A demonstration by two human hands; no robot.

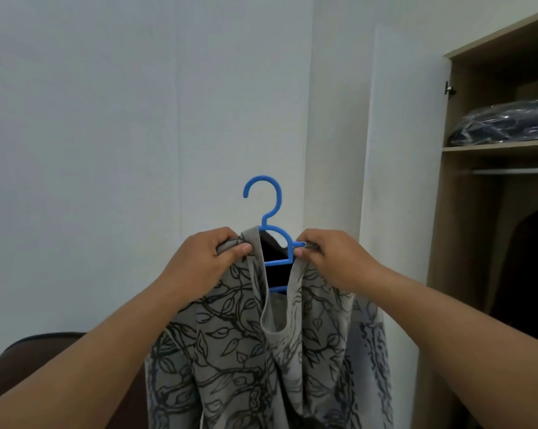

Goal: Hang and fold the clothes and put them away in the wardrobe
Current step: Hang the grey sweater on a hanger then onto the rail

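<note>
Seating the shirt (255,351) squarely on the hanger (269,218) is best done while it is pinched at both shoulders by left hand (212,258) and right hand (332,258) at frame centre.

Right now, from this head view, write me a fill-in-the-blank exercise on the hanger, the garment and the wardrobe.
1. The hanger inside the leaf-patterned garment is coloured ____.
2. The left hand and the right hand both grip the garment near its ____.
3. The open wardrobe stands on the person's ____ side.
4. A plastic-wrapped dark bundle lies on the shelf above the metal ____.

Missing words: blue; neckline; right; rail
</note>
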